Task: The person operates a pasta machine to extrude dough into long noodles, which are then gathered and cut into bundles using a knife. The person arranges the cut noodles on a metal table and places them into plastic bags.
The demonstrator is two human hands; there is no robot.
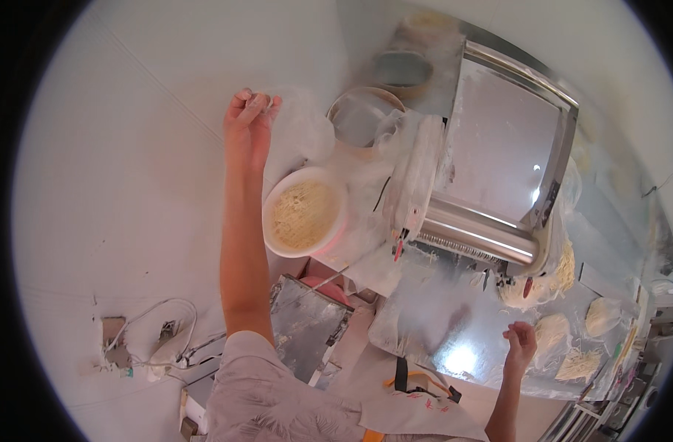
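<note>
My left arm reaches up toward the pale wall, and my left hand (251,118) has its fingers pinched together on the edge of a thin, clear plastic bag (307,129) that hangs to its right. Just below the bag stands a white bowl (269,232) filled with pale noodles (305,214). My right hand (521,341) hovers over the metal table, fingers loosely curled and apart from the thumb, with nothing visible in it. Close to its right lie a bundle of noodles (552,339) and a second bundle (603,317).
A large steel noodle machine (480,221) with a sloping tray (506,140) stands at the back right. Behind the bowl is a round container (367,92) with plastic in it. Cables (193,313) hang from wall openings at left. The floury metal table (417,309) spans the front right.
</note>
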